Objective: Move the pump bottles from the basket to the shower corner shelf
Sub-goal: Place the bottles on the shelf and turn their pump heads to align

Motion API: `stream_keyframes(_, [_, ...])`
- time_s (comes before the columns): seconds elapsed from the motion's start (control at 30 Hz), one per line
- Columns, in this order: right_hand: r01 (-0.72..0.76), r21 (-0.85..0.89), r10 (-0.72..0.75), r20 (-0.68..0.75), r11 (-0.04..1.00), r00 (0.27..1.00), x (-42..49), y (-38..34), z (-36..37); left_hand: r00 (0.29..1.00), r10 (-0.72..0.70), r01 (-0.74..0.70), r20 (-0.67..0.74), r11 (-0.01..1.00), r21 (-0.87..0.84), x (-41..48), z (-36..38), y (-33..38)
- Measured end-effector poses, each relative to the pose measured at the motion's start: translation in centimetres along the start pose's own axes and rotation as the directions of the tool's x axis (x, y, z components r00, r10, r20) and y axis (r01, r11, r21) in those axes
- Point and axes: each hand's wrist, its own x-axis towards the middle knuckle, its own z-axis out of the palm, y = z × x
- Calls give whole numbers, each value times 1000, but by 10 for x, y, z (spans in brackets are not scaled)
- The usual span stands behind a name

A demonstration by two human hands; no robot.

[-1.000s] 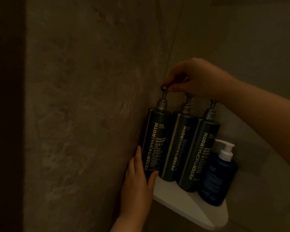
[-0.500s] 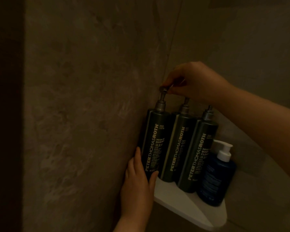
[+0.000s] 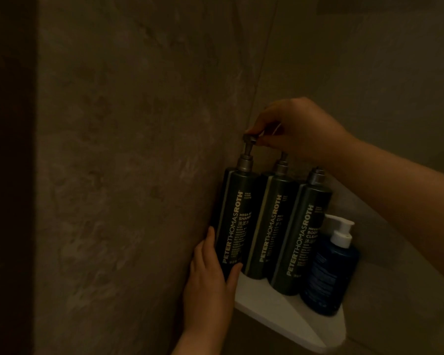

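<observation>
Right hand [image 3: 297, 129] sank slightly, pinching dark green shampoo bottle [image 3: 235, 221] pump.

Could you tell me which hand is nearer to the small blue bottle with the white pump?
Right. The right hand is above the blue bottle; the left hand is three dark bottles away.

Two pump heads [image 3: 283, 156] behind right hand [image 3: 300, 129]

Left hand [image 3: 210, 275] reaches up from six o'clock, fingers wrapped, thumb pressed at three o'clock. Right hand [image 3: 295, 131] arrives from four o'clock, forearm angled down, fingertips [image 3: 251, 131] pinched together at nine o'clock.
</observation>
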Motion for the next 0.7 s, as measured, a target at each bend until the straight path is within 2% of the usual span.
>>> stream_keyframes(0.57, [27,-30,-28,-47,999,998,-4,1,1,999,-19,16,44,997,82,-3,-9,12])
stream_keyframes(0.7, [34,-37,-35,-33,999,999,-3,2,0,996,87,-84,-21,988,132,-10,-12,17])
